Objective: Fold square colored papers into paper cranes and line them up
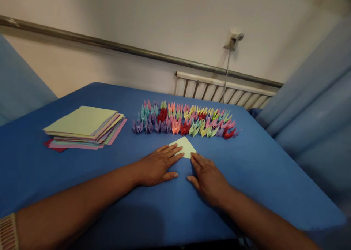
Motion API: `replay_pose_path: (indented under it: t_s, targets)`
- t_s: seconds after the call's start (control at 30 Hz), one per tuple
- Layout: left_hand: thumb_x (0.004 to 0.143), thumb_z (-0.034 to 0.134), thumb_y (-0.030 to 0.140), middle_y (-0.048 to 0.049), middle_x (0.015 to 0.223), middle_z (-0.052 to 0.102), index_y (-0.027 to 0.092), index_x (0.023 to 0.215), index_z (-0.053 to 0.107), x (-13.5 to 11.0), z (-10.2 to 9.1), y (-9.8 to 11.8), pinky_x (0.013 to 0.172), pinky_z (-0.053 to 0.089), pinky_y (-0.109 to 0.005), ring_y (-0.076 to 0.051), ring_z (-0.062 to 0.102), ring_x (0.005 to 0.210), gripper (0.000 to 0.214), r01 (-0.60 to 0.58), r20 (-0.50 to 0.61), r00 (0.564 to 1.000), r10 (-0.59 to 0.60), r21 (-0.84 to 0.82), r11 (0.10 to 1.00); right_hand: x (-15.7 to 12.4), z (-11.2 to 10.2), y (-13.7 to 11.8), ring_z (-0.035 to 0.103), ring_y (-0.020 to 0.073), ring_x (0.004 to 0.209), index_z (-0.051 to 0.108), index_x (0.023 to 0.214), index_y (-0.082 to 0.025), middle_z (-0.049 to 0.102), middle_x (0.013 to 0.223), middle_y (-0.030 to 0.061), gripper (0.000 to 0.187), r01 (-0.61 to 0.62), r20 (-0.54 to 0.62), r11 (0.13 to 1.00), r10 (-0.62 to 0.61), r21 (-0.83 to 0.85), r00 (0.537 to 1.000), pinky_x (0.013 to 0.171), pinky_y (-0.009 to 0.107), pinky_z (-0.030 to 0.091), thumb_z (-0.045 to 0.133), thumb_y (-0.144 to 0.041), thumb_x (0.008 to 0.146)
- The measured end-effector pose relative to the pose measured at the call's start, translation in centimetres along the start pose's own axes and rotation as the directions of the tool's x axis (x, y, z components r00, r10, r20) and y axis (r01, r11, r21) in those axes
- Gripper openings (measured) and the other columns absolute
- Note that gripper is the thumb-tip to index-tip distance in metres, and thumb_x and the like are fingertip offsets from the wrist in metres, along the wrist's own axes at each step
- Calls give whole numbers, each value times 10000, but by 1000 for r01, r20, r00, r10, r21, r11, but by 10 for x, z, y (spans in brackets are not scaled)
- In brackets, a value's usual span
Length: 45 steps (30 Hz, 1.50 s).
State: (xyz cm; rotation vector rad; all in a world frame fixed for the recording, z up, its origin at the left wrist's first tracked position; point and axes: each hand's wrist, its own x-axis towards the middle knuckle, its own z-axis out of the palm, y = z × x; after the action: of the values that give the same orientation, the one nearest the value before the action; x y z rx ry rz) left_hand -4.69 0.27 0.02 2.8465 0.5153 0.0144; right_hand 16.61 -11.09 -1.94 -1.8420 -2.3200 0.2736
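A small pale yellow-green piece of folded paper [187,146] lies flat on the blue table, one corner pointing away from me. Across its left part rest the stretched fingers of my left hand [157,165], palm down, with the thumb apart. My right hand [208,175] touches the paper's right corner with its fingertips, the thumb held away from the fingers. Part of the paper's left side is hidden under my left fingers. Just beyond it stand rows of folded paper cranes [175,125] in many colours.
To the left sits a stack of coloured paper sheets [82,122], pale yellow on top. The blue table [131,213] reaches toward a wall with a metal rail [137,51], a radiator [211,90] and a socket [232,40] with a cable. Blue curtains [315,107] hang at the right.
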Motion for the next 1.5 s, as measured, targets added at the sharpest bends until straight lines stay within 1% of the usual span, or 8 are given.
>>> replay_pose_path:
  t_s: [0.27, 0.43, 0.63, 0.87, 1.1, 1.2, 1.33, 1.5]
  targets:
    - [924, 430, 556, -130, 1566, 251, 204, 1483, 302, 0, 3, -2, 1163, 184, -464, -297, 193, 1450, 672, 3, -27, 1000, -3, -1, 1000, -4, -13, 12, 287, 376, 1391, 528, 1326, -11, 378, 1488, 217, 501, -219, -98, 961, 205, -170, 974, 1105, 533, 244, 436, -320, 943]
    - [912, 466, 539, -131, 1546, 309, 211, 1460, 341, 0, 2, 1, 1165, 190, -465, -288, 237, 1439, 651, -29, -78, 997, 27, -28, 999, 47, -12, -18, 250, 273, 1433, 352, 1459, -75, 276, 1556, 138, 578, 25, -37, 997, -23, 78, 999, 1143, 426, 244, 323, -403, 984]
    - [896, 498, 515, -130, 1565, 261, 212, 1491, 268, 0, 4, 1, 1172, 179, -469, -287, 212, 1447, 706, -26, -81, 996, 22, -49, 998, 67, 4, -24, 173, 292, 1456, 229, 1500, -49, 216, 1566, 176, 738, 43, 10, 990, -45, 134, 999, 1160, 458, 185, 309, -548, 961]
    - [875, 411, 651, -204, 1571, 172, 102, 1512, 184, -14, 6, -1, 1163, 161, -460, -321, 121, 1460, 871, 181, 22, 983, -181, -4, 983, 54, 8, -17, 142, 349, 1454, 231, 1491, -6, 166, 1563, 228, 862, -23, 29, 999, 22, 24, 999, 1145, 504, 185, 351, -632, 912]
    - [765, 424, 789, -289, 1531, 215, 33, 1474, 282, -26, 3, -12, 1126, 152, -554, -441, 150, 1427, 1046, 435, -105, 898, -427, 65, 898, 45, 10, -13, 130, 368, 1452, 226, 1486, 20, 165, 1559, 242, 898, -71, 21, 997, 72, -19, 997, 1146, 513, 171, 337, -654, 903]
    - [806, 410, 756, -240, 1561, 179, 77, 1497, 226, -17, 6, -3, 1143, 128, -543, -400, 76, 1450, 986, 329, -202, 929, -310, 62, 942, 45, 10, -14, 131, 378, 1449, 215, 1485, 30, 158, 1557, 248, 896, -74, 24, 997, 75, -23, 997, 1141, 521, 177, 335, -644, 907]
    - [846, 383, 725, -203, 1571, 173, 124, 1514, 172, -7, 13, 11, 1162, 166, -472, -320, 105, 1464, 923, 68, -83, 994, -68, -5, 998, 46, 11, -15, 135, 378, 1448, 228, 1488, 10, 169, 1558, 242, 880, -57, 17, 998, 57, -34, 998, 1130, 532, 187, 322, -646, 909]
    - [840, 335, 750, -262, 1553, 154, 67, 1498, 216, -11, 12, 4, 1140, 172, -521, -368, 122, 1452, 955, 204, -31, 979, -204, 20, 979, 47, 8, -9, 173, 387, 1438, 256, 1480, 8, 208, 1545, 258, 925, -75, 25, 996, 76, -42, 997, 1119, 539, 202, 350, -689, 879]
